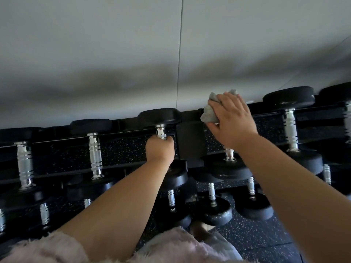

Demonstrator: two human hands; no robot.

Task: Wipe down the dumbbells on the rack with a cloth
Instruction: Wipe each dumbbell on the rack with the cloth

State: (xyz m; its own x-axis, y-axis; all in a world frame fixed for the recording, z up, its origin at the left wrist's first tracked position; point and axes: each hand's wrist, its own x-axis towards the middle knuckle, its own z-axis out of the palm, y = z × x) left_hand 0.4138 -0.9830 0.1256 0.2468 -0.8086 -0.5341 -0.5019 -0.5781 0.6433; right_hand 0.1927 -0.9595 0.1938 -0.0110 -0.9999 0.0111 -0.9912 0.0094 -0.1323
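Head view: dumbbells lie in a row on the black rack. Each has its long axis running from the person toward the grey wall, with a ribbed chrome handle between round black heads. The left grip is wrapped round the handle of the held dumbbell, just short of its far head. The right grip clutches a crumpled grey cloth at the far end of the neighbouring dumbbell, whose far head is hidden.
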